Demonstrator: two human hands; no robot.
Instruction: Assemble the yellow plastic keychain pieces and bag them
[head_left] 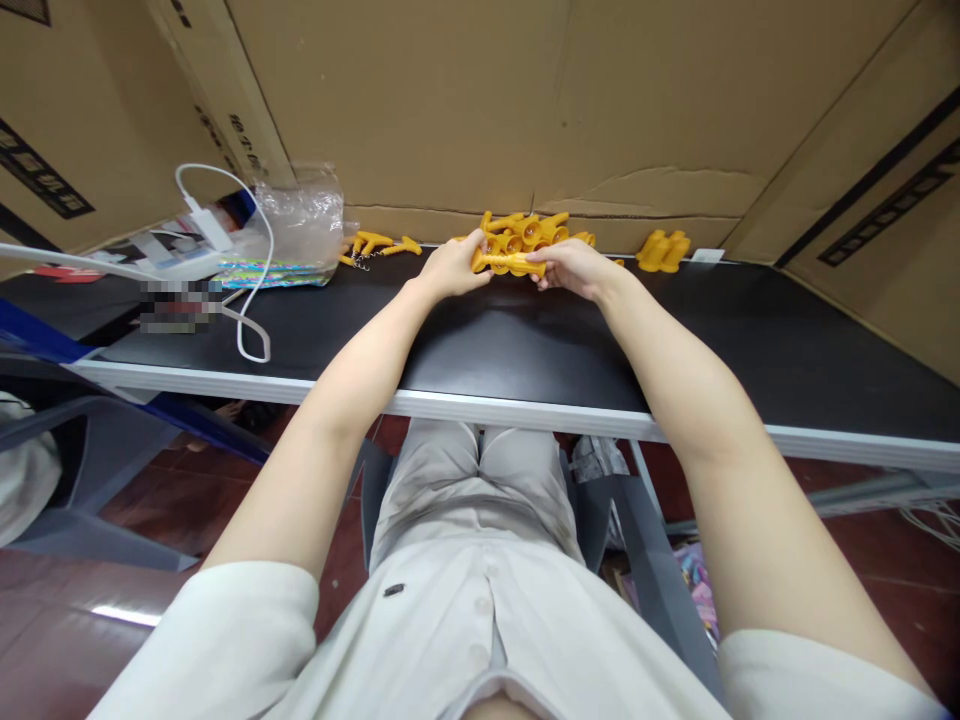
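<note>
Both arms were extended over the black table (pixel 525 350), the hands meeting near its far edge, about midway along it. The left hand (pixel 452 268) gripped one end of a long yellow plastic piece (pixel 508 263), fingers closed around it. The right hand (pixel 571 267) held the opposite end, fingertips pinched on it. The piece lay level between the two hands, just above the table surface, directly in front of a heap of similar yellow parts (pixel 529 232) stacked against the cardboard wall (pixel 465 100) at the far edge.

A few loose yellow parts (pixel 382 244) lay at the far edge to the left of the heap, with what appeared to be small metal springs beside them. A separate pair of yellow parts (pixel 663 250) rested at the far edge to the right, well apart from the hands.

Towards the far left corner stood a clear plastic bag (pixel 300 215) on a colourful packet (pixel 259 273). A white cable (pixel 251 300) looped from there towards the near edge. The near edge carried a pale metal trim.
</note>
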